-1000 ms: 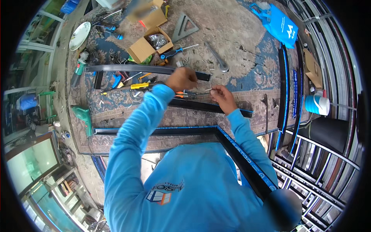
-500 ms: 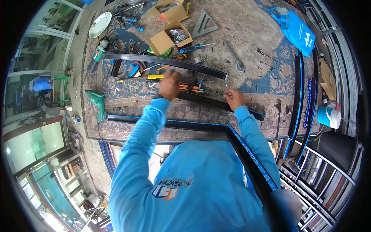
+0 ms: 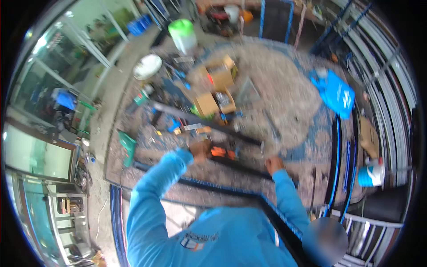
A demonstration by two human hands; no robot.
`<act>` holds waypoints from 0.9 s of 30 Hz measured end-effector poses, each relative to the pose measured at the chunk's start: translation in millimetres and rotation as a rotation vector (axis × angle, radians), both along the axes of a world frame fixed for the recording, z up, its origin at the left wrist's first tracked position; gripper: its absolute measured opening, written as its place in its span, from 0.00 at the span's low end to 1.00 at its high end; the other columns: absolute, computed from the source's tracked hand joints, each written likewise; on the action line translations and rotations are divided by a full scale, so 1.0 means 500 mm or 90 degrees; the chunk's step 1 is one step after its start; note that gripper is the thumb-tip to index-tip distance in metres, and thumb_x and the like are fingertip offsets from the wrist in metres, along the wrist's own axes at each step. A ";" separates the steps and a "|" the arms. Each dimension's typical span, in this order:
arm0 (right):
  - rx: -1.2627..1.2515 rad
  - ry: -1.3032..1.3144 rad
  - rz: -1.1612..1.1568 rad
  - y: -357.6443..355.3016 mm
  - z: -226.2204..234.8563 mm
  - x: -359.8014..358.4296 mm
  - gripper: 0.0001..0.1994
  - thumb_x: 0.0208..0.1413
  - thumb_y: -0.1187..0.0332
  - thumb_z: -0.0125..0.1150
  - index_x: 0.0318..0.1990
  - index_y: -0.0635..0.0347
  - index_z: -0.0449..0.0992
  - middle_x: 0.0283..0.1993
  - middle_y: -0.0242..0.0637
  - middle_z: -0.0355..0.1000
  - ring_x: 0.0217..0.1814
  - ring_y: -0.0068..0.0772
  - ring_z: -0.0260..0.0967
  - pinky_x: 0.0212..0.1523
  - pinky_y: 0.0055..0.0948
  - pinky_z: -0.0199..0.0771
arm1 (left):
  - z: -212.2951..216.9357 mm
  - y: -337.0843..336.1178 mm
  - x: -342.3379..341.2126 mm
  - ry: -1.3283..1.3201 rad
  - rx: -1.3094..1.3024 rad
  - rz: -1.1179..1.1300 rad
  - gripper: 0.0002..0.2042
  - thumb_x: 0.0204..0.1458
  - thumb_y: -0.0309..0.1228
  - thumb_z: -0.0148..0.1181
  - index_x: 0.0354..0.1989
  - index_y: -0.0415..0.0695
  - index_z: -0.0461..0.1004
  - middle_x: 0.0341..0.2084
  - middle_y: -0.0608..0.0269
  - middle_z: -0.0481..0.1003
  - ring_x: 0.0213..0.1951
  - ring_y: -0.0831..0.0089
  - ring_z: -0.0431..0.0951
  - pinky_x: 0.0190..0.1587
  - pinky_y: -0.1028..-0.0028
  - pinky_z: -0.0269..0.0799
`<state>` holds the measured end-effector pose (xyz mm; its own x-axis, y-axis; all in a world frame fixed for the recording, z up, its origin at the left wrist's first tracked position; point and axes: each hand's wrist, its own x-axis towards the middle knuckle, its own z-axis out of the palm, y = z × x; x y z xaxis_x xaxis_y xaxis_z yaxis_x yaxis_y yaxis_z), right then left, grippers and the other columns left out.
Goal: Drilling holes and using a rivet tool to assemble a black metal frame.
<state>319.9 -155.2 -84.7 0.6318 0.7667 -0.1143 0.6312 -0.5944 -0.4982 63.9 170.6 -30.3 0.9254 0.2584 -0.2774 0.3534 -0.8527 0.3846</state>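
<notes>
My left hand (image 3: 200,150) sits just left of centre frame, closed on the orange-handled pliers (image 3: 221,152) — the picture is blurred, so I judge the grasp from the fingers curled at the handle end. My right hand (image 3: 274,164) lies to the right of centre and a little lower, pressed down on the dark metal bar (image 3: 242,163) that runs across the work table (image 3: 284,102) between my two hands; whether those fingers clench the bar or only rest flat on it I cannot tell. The pliers lie directly above this bar, near its left part. Both blue sleeves rise from the lower edge of the frame.

A second, longer dark profile (image 3: 209,124) crosses the table diagonally just above my hands. Above it, at centre frame, stand two open cardboard boxes (image 3: 215,89) and a grey set square (image 3: 247,92). A blue plastic bag (image 3: 334,93) lies at upper right — well apart from my hands. A white bowl-shaped lamp shade (image 3: 147,66) sits at upper left, a green-lidded container (image 3: 183,35) near the top edge, and a green tool (image 3: 128,147) at the table's left edge.
</notes>
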 end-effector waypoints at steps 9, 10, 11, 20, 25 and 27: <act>0.035 -0.027 0.020 0.006 0.000 -0.002 0.11 0.52 0.73 0.61 0.44 0.64 0.76 0.40 0.53 0.77 0.42 0.54 0.76 0.43 0.45 0.76 | 0.186 -0.163 -0.111 -0.230 -0.444 0.147 0.19 0.58 0.26 0.59 0.57 0.39 0.65 0.42 0.58 0.74 0.44 0.71 0.73 0.50 0.69 0.71; 0.049 -0.067 0.028 0.012 0.004 -0.002 0.10 0.52 0.74 0.60 0.43 0.63 0.76 0.39 0.51 0.77 0.42 0.54 0.76 0.44 0.45 0.76 | 0.180 -0.179 -0.110 -0.214 -0.448 0.167 0.19 0.58 0.26 0.59 0.57 0.39 0.65 0.42 0.58 0.74 0.44 0.71 0.73 0.50 0.69 0.71; 0.052 -0.066 0.041 0.017 0.013 0.001 0.10 0.52 0.74 0.60 0.43 0.63 0.76 0.39 0.51 0.77 0.42 0.54 0.76 0.44 0.45 0.76 | 0.172 -0.195 -0.108 -0.250 -0.548 0.200 0.20 0.57 0.22 0.58 0.58 0.39 0.65 0.44 0.60 0.73 0.47 0.72 0.72 0.52 0.70 0.69; 0.509 0.523 -0.071 0.114 0.324 -0.105 0.10 0.57 0.74 0.65 0.45 0.63 0.75 0.38 0.34 0.76 0.39 0.21 0.74 0.39 0.24 0.76 | 0.186 -0.272 -0.057 -0.365 -0.422 0.257 0.28 0.49 0.41 0.73 0.53 0.37 0.71 0.29 0.55 0.77 0.33 0.72 0.77 0.40 0.68 0.74; 0.627 0.463 0.074 0.148 0.466 -0.191 0.09 0.60 0.72 0.64 0.46 0.64 0.74 0.38 0.30 0.74 0.37 0.17 0.72 0.39 0.19 0.74 | 0.246 -0.281 -0.043 -0.384 -0.416 0.228 0.27 0.45 0.44 0.76 0.46 0.36 0.77 0.27 0.55 0.80 0.27 0.74 0.76 0.34 0.68 0.74; 0.639 0.436 0.064 0.154 0.490 -0.208 0.09 0.60 0.72 0.64 0.46 0.64 0.74 0.38 0.30 0.74 0.37 0.17 0.71 0.39 0.18 0.73 | 0.264 -0.282 -0.046 -0.390 -0.419 0.234 0.26 0.44 0.43 0.76 0.46 0.36 0.76 0.27 0.56 0.80 0.27 0.75 0.76 0.34 0.68 0.74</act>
